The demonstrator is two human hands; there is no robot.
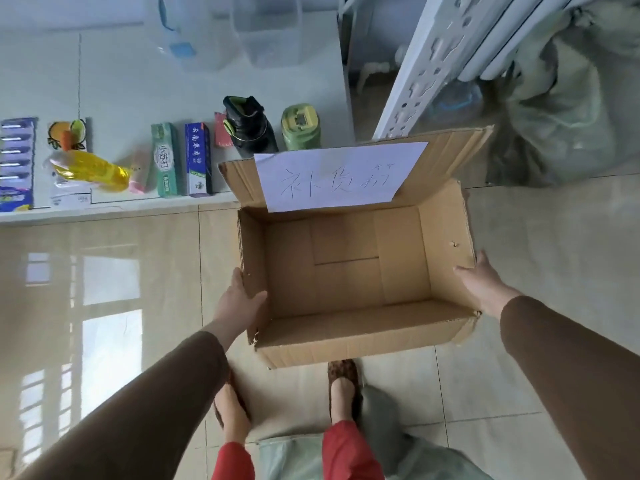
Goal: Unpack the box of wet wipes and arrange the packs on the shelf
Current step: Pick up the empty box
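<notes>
An open cardboard box (349,327) hangs above the tiled floor in front of me, and its inside is bare cardboard with no packs in it. A white sheet of paper (339,176) with handwriting is stuck on its raised far flap. My left hand (239,303) grips the left wall, thumb inside and fingers outside. My right hand (485,285) holds the right wall, palm on the outside and thumb over the rim. A white pack (69,199), possibly wipes, lies on the low white shelf (114,209) at the left.
On the shelf stand a blue pack (15,164), a yellow bottle (90,171), two toothpaste boxes (181,159), a black boot (249,126) and a green jar (300,128). A white metal rack (433,64) and a stuffed grey-green bag (571,98) are at the right. My feet (341,393) are under the box.
</notes>
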